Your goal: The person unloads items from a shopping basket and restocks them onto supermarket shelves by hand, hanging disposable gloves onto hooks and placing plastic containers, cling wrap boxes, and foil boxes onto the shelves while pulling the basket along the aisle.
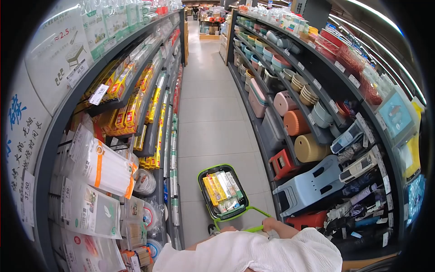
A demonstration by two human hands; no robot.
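Note:
A black shopping basket with a green rim (200,177) stands on the aisle floor in front of me. Yellow boxes (215,189) and white-and-green boxes (233,184) lie in it, with some clear-wrapped items below them. My right hand (272,224) is closed round the green handle (256,228) at its right end. Near the handle's left part is my left hand (228,230); its fingers are mostly hidden, and what it holds cannot be made out.
Shelves on the left hold yellow boxes (131,106) and bagged goods (106,167). On the right are bowls, stools (312,147) and a light blue plastic chair (310,183). The grey floor (206,109) runs between them towards distant displays (213,22).

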